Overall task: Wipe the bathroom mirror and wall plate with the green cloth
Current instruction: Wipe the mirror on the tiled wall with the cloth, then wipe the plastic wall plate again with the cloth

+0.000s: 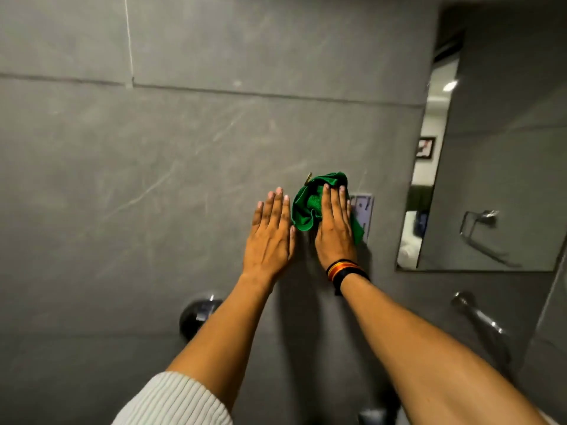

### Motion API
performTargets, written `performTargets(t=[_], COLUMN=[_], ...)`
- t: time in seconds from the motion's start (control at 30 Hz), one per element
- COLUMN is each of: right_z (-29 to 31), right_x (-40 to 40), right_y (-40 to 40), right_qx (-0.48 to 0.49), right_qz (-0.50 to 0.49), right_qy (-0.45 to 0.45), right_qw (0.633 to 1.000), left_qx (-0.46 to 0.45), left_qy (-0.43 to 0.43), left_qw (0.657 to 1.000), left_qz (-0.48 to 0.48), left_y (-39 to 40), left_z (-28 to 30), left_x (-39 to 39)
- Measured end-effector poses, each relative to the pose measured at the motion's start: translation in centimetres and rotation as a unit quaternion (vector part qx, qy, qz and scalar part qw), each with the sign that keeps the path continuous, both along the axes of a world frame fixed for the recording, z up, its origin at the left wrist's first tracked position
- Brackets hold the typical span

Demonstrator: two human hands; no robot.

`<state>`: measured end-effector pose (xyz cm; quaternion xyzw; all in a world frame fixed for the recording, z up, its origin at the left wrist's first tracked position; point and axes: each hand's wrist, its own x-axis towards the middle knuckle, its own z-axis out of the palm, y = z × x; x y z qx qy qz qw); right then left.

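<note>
My right hand (335,228) lies flat on the bunched green cloth (306,207) and presses it against the grey tiled wall. The cloth partly covers a pale wall plate (365,210), whose right part shows beside my fingers. My left hand (270,234) rests flat on the wall just left of the cloth, fingers together, holding nothing. The mirror (497,167) hangs to the right, apart from both hands. A striped band is on my right wrist.
A chrome round fitting (196,314) sticks out of the wall at lower left. A chrome tap spout (478,317) juts out at lower right under the mirror. The mirror reflects a towel ring and a lit doorway.
</note>
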<state>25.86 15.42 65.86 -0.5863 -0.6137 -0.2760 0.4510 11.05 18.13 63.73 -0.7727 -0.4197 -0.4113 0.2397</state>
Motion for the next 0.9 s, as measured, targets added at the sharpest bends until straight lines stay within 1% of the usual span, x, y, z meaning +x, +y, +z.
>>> performTargets(t=[0.07, 0.1, 0.13, 0.17, 0.27, 0.37, 0.43, 0.53, 0.6, 0.67, 0.8, 0.9], right_z=[-5.5, -9.3, -11.9, -16.1, -25.0, -36.5, -43.6, -53.1, -57.2, -60.9, -64.5, -66.7], right_x=[-1.1, -2.0, -2.6, -3.4, -4.6, -5.9, -6.6, -7.3, -7.7, -7.9, -7.8, -7.9], right_y=[-0.2, -0.5, -0.6, -1.1, -2.5, -3.8, -5.7, -8.0, -9.4, -10.0, -9.4, -8.4], right_qx=[-0.044, -0.075, -0.105, -0.147, -0.228, -0.321, -0.380, -0.442, -0.483, -0.506, -0.512, -0.536], right_qz=[0.001, 0.005, 0.013, 0.020, 0.025, 0.046, 0.056, 0.079, 0.084, 0.081, 0.075, 0.066], right_qy=[0.009, 0.018, 0.027, 0.038, 0.053, 0.084, 0.105, 0.138, 0.135, 0.125, 0.125, 0.107], right_qw=[0.999, 0.997, 0.994, 0.988, 0.972, 0.942, 0.917, 0.883, 0.861, 0.850, 0.846, 0.835], left_qx=[-0.039, -0.080, -0.125, -0.172, -0.252, -0.332, -0.389, -0.452, -0.468, -0.485, -0.498, -0.502], left_qy=[0.019, 0.031, 0.045, 0.057, 0.064, 0.079, 0.087, 0.113, 0.142, 0.157, 0.173, 0.146], left_qw=[0.999, 0.996, 0.991, 0.983, 0.965, 0.940, 0.917, 0.885, 0.872, 0.860, 0.849, 0.851], left_qz=[0.002, 0.009, 0.009, 0.013, 0.030, 0.023, 0.023, 0.015, 0.020, 0.028, 0.047, 0.052], left_y=[-0.6, -1.2, -1.5, -2.3, -3.9, -6.2, -8.5, -11.2, -12.7, -13.4, -13.0, -12.3], left_z=[-5.4, -9.1, -11.4, -15.3, -24.2, -35.0, -42.1, -50.7, -54.7, -58.1, -61.1, -63.0], left_x=[-1.0, -1.7, -2.0, -2.7, -4.3, -6.0, -7.1, -7.9, -8.6, -8.8, -9.1, -9.2])
